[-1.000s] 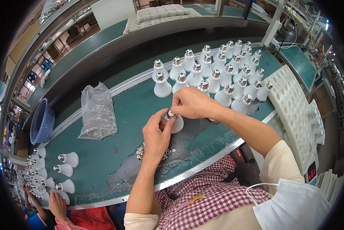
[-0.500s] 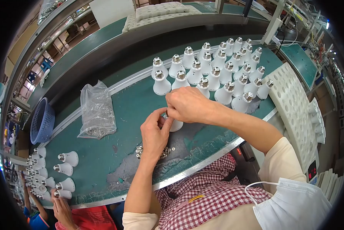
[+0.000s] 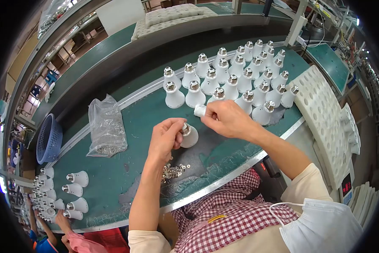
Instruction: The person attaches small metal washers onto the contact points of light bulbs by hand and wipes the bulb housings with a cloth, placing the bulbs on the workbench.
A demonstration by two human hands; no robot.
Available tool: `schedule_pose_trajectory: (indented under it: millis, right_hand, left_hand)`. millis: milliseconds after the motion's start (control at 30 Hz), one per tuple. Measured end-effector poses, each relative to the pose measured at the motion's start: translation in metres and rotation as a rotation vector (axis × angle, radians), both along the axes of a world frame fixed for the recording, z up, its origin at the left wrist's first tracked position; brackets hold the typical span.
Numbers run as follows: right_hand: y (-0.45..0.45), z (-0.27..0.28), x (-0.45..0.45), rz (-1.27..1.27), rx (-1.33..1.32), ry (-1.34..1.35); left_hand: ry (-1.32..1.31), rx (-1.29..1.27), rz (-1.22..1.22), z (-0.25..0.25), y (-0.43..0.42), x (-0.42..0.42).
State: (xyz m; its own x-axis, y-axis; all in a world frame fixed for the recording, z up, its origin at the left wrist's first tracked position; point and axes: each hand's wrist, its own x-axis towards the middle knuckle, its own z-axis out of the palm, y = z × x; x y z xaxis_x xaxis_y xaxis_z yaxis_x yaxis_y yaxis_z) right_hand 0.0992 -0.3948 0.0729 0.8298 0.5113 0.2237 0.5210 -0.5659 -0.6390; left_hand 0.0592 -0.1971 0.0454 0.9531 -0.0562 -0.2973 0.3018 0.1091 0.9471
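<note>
My left hand [image 3: 167, 137] is closed by the metal screw cap of a white light bulb [image 3: 190, 139], which stands upright on the green bench in front of me. My right hand [image 3: 226, 118] is apart from that bulb, to its upper right. Its fingers pinch a small white object [image 3: 199, 110] whose kind I cannot make out. Below my left wrist lies a pile of small metal contact pieces [image 3: 172, 172]. Just beyond my hands stand rows of upright white bulbs [image 3: 174, 98] with silver screw caps.
A clear plastic bag of small metal parts [image 3: 107, 128] lies left on the bench [image 3: 143, 114]. Farther left are a blue basket [image 3: 49, 139] and several bulbs lying down [image 3: 77, 178], with a co-worker's hand [image 3: 63, 221] among them. A white holed foam tray [image 3: 320, 114] leans at right.
My right hand has moved off the bulb's top to the right, and the white object in it now shows. My left hand stays at the bulb. The co-worker's hand has shifted.
</note>
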Motion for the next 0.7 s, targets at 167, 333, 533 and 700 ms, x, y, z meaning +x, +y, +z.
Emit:
schedule_pose_trajectory:
  millis: [167,333,533,700]
  right_hand:
    - [-0.016,-0.008,-0.011,-0.066,0.008,0.155]
    - [-0.021,-0.019,-0.012,-0.065,-0.009,0.173]
    - [-0.054,-0.041,-0.024,-0.170,-0.107,-0.236]
    - [-0.060,-0.057,-0.029,-0.222,-0.289,-0.213]
  left_hand:
    - [0.011,0.041,0.002,0.001,0.000,0.003]
    - [0.034,0.129,-0.027,0.007,0.004,0.005]
    - [-0.165,0.346,0.149,-0.004,0.031,-0.027]
    - [-0.511,1.148,-0.140,-0.025,0.032,-0.063]
